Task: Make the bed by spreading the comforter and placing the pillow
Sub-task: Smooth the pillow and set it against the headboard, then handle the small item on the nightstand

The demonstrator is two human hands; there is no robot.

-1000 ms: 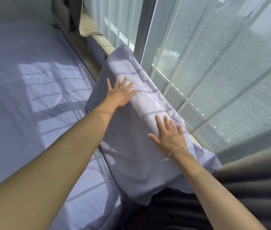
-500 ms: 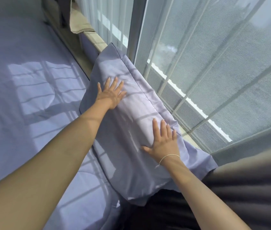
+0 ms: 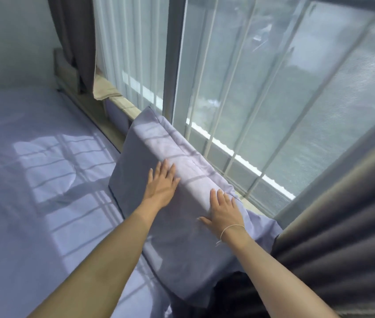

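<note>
Pillow lavender cotton, creased, both flat palms pressing.

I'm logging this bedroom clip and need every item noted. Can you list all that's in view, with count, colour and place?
pillow: one, lavender, propped against the window ledge at the bed's right edge
comforter: one, lavender, spread flat over the bed, sunlit patch in the middle
bed frame: one, light wood, along the window side
sheer curtain: one, white, covering the window
dark curtains: two, grey-brown, one at lower right, one in the far corner
window frame: one, grey upright behind the sheer
wall: grey, far left
string bracelet: one, white, on the right wrist
left hand: flat, fingers straight, pressing the pillow
right hand: flat, pressing the pillow nearer the camera
</note>
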